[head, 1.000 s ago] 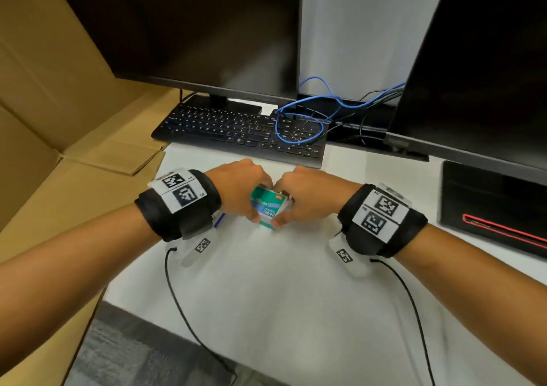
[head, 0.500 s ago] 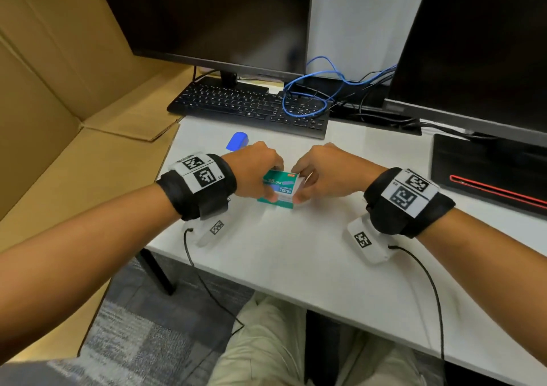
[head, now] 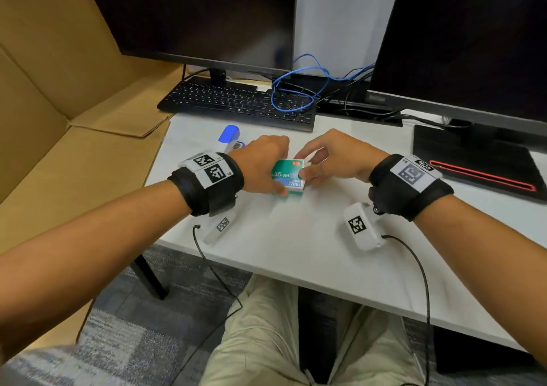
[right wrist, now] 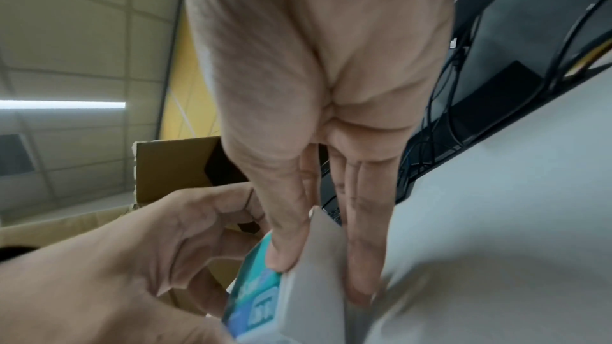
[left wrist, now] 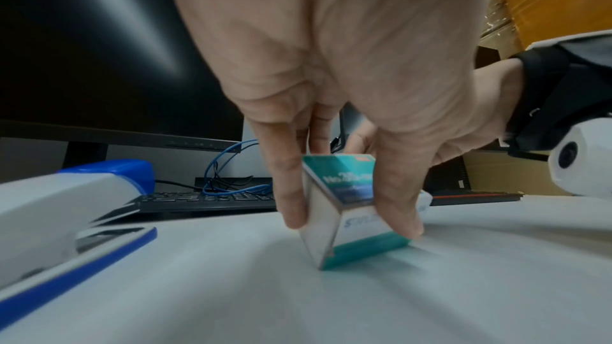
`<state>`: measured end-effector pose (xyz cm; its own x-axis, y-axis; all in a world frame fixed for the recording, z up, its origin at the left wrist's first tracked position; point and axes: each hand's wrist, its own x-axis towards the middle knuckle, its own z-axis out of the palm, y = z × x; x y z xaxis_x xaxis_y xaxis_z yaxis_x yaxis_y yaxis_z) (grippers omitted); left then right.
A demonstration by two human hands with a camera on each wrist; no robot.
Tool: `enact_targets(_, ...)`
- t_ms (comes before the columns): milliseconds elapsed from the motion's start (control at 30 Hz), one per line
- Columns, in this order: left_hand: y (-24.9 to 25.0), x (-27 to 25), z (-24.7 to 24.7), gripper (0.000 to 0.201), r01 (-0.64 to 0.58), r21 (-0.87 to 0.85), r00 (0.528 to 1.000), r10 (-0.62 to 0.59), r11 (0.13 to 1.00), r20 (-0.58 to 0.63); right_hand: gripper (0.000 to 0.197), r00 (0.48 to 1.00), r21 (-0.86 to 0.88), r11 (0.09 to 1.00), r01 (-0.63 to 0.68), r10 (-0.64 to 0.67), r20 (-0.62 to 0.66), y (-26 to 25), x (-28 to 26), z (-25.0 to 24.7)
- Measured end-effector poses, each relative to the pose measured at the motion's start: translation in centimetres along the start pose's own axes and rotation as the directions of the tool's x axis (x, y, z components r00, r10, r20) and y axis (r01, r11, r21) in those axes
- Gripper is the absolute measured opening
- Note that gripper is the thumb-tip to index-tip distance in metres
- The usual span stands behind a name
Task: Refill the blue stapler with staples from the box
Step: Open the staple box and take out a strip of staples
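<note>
Box (head: pixel 288 175) is what both hands are busy with, and the change is at its right end. A second ago the hands were bunched tight round it, knuckles nearly meeting. Now the right hand (head: pixel 334 161) has drawn a little to the right, and a pale end piece (head: pixel 310 156) shows at the box's right end, where the earlier pictures showed only fingers. In the right wrist view the thumb (right wrist: pixel 281 242) presses the top of that end while the fingers (right wrist: pixel 361 258) lie straight and close together down its far face, pinching the pale piece between them. My guess is that the inner tray or end flap is starting to come out; the blur hides which.

Left hand (head: pixel 260 168) clamps the box's left part, thumb (left wrist: pixel 397 200) on the near side and a finger (left wrist: pixel 288 192) on the far side, the rest tucked behind. The box stands on the desk (head: pixel 296 237), near its middle and a bit toward the left edge.

Stapler (head: pixel 229 137) lies untouched just beyond the left wrist, near the left edge, in front of the keyboard (head: pixel 236 104). It was hidden a second ago, which is mostly the head camera tilting.

For the task, this means the box is being opened; no staples are in view yet, and the stapler has not been handled.
</note>
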<state>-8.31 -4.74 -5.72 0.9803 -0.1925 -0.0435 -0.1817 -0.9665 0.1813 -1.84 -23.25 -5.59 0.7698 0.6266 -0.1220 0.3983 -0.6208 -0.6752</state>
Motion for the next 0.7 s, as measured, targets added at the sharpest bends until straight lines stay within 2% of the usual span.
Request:
enact_targets(100, 0.9, 0.4, 0.5, 0.065, -0.019, -0.060, 0.999, 0.017, 0.998, -0.031, 0.037, 0.998, -0.019, 1.000, -0.009, 0.008, -0.064, 0.5, -0.6, -0.6)
enact_targets(233, 1.9, 1.6, 0.1, 0.063, -0.054, -0.115, 0.998, 0.050, 0.992, -0.040, 0.045, 0.993, -0.065, 0.998, -0.028, 0.020, -0.118, 0.8, -1.1, -1.0)
enact_targets(300, 2.2, 2.1, -0.2, 0.062, -0.067, -0.082, 0.998, 0.065, 0.994, -0.024, 0.048, 0.991, -0.091, 0.996, 0.000, -0.011, -0.131, 0.9, -1.6, -1.2)
enact_targets(433, 2.4, 2.6, -0.1, 0.047, -0.098, 0.019, 0.995, 0.097, 0.995, 0.021, 0.049, 0.990, -0.108, 0.993, 0.055, -0.069, -0.127, 1.2, -2.5, -1.3)
enact_targets(600, 1.8, 2.4, 0.4, 0.042, -0.097, -0.133, 0.995, 0.093, 0.986, -0.039, 0.042, 0.975, -0.082, 0.987, 0.141, -0.152, -0.159, 1.2, -3.3, -2.2)
enact_targets(700, 1.9, 2.1, 0.5, 0.044, -0.107, -0.164, 0.994, 0.101, 0.981, -0.043, 0.038, 0.967, -0.103, 0.975, 0.196, -0.210, -0.148, 0.9, -3.5, -2.7)
